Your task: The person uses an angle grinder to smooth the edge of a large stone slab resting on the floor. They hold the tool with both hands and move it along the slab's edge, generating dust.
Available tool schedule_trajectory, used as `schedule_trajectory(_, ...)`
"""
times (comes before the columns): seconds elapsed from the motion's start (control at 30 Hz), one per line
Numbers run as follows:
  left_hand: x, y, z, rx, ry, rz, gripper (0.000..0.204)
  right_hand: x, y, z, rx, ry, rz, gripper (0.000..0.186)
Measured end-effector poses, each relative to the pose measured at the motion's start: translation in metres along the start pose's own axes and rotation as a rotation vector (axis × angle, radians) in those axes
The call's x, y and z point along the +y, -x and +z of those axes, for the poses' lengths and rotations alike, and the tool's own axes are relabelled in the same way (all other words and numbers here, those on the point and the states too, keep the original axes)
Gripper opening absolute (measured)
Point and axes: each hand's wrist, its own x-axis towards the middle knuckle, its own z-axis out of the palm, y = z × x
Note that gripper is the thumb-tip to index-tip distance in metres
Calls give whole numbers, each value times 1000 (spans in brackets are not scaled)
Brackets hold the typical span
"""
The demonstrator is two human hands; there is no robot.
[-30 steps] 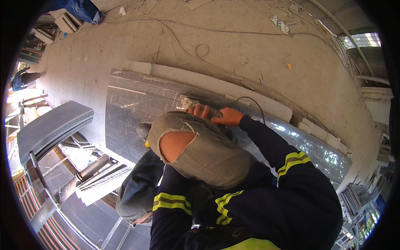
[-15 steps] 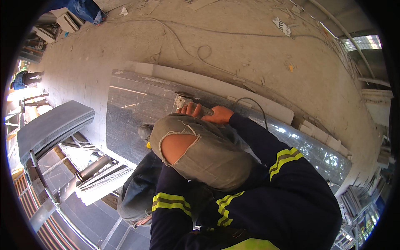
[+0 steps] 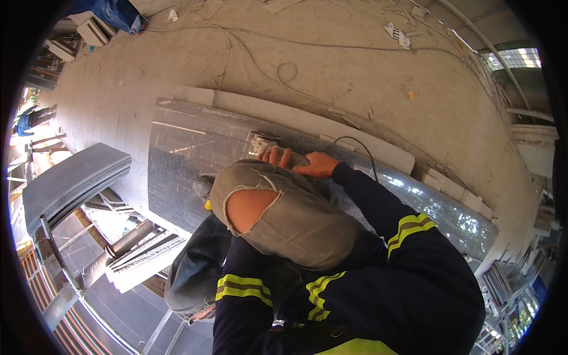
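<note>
A dusty angle grinder [image 3: 260, 144] rests with its head on a long, dark, polished stone slab [image 3: 183, 160]. My left hand [image 3: 276, 156] is closed round the grinder just behind its head; only the fingers show, as my bent knee in torn grey trousers hides the rest. Farther back on the body, my right hand [image 3: 318, 165] grips the same tool. A cord [image 3: 361, 143] loops away from the slab's far side near my right hand. The grinder's disc is mostly out of sight under its head.
Pale stone strips [image 3: 319, 127] lie along the slab's far edge. Beyond them a cable [image 3: 284, 74] snakes over the dusty ground. At left, a stack of dark slabs [image 3: 77, 177] sits on a metal frame. A person [image 3: 32, 120] stands at the far left.
Both hands and the grinder have shifted slightly to the right along the slab, still gripping. The view has moved a little too.
</note>
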Motion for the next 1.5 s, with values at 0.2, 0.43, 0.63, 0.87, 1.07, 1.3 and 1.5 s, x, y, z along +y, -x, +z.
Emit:
schedule_trajectory(0.2,-15,-9,-4,-80,10,3,72,-11,-12,-3,-68,7,36,95)
schedule_trajectory(0.43,-33,-1,0,-30,-51,15,75,-18,-24,3,-25,-6,11,83)
schedule_trajectory(0.63,-26,2,-16,-130,-82,5,76,-17,-17,5,-45,67,7,95)
schedule_trajectory(0.87,-2,0,-2,-16,-70,34,74,-3,7,-3,-3,-15,-6,81)
schedule_trajectory(1.07,13,-2,-11,-2,-42,11,76,-1,13,-6,-33,-15,9,82)
schedule_trajectory(1.3,-8,1,-13,-95,-75,3,78,-11,-5,-1,-56,3,1,93)
schedule_trajectory(1.5,-31,1,-12,-178,-79,18,78,-13,-20,6,-34,31,20,97)
